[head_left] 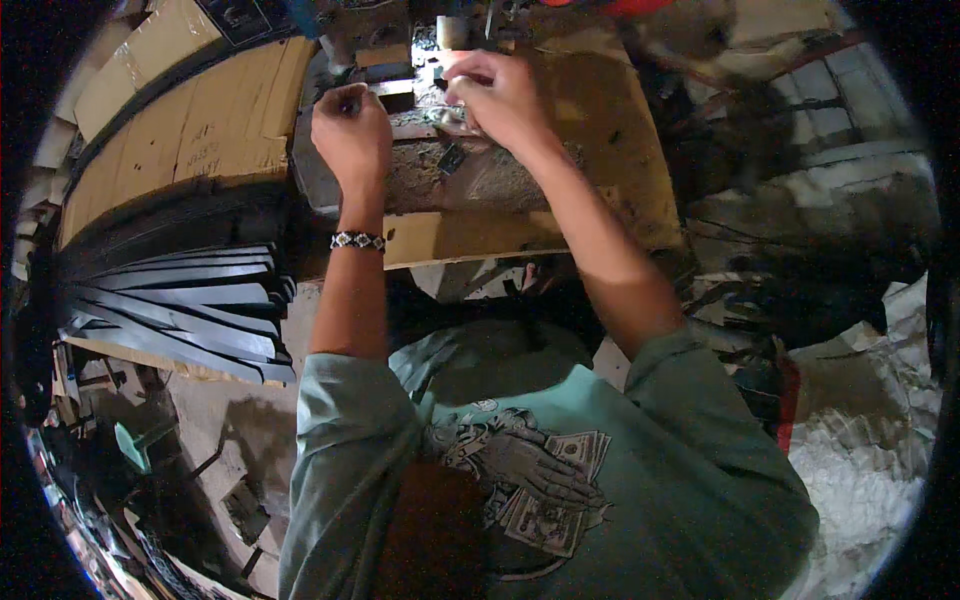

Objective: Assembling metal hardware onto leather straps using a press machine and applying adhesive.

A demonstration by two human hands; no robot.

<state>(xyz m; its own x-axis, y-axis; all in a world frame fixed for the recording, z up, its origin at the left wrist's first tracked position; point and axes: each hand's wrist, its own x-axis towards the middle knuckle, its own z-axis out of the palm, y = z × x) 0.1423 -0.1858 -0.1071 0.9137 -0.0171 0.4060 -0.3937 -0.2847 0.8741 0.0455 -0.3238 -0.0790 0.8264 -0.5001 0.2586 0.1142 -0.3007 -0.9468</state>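
Note:
My left hand [352,130] is curled closed at the left of a brightly lit work spot; what it holds, if anything, is hidden by the fingers. At the right of that spot, my right hand [505,100] has its thumb and fingers pinched together beside a small dark bit, which I cannot make out. Between and beyond the hands stands a pale cylindrical part [453,32] above the lit area. A small black square piece [452,157] lies on the dusty worktop [450,185] nearer to me.
Brown cardboard [600,130] covers the table's right side and front edge. At left, a fanned pile of long dark strips [190,300] lies beside a large cardboard box [190,130]. White sacking [860,480] sits at lower right. A pale green object [133,447] is on the floor.

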